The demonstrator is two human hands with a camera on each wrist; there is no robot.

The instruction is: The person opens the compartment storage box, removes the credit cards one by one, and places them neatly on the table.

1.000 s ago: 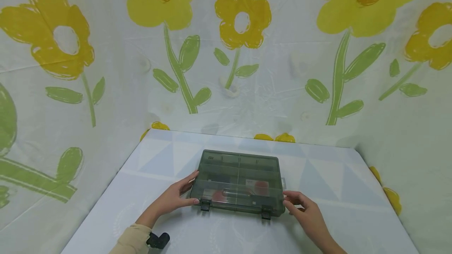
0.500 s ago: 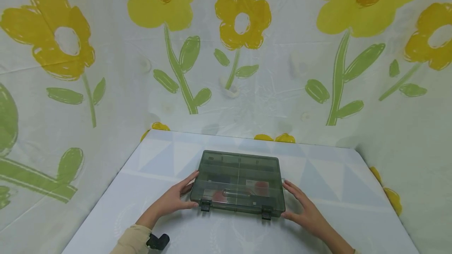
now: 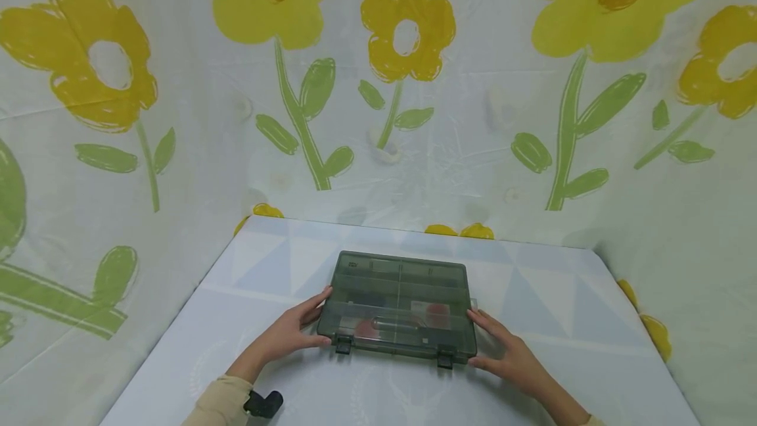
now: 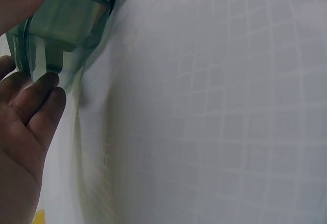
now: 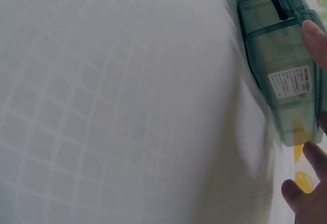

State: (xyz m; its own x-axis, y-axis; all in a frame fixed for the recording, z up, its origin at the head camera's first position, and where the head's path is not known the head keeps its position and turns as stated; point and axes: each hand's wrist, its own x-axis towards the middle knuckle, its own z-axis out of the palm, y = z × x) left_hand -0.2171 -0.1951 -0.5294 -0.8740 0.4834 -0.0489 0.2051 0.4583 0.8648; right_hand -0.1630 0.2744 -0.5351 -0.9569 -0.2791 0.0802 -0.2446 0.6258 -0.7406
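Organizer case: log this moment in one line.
organizer case: closed, reddish contents visible; left grip: on left side; right grip: on right side

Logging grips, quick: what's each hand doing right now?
Left hand: holding the green case by its left side.
Right hand: holding the same case by its right side.

The green case blocks the table's middle, its short ends taken by the left hand and right hand. A hand could pass between the forearms toward its latches; flowered cloth walls the back.
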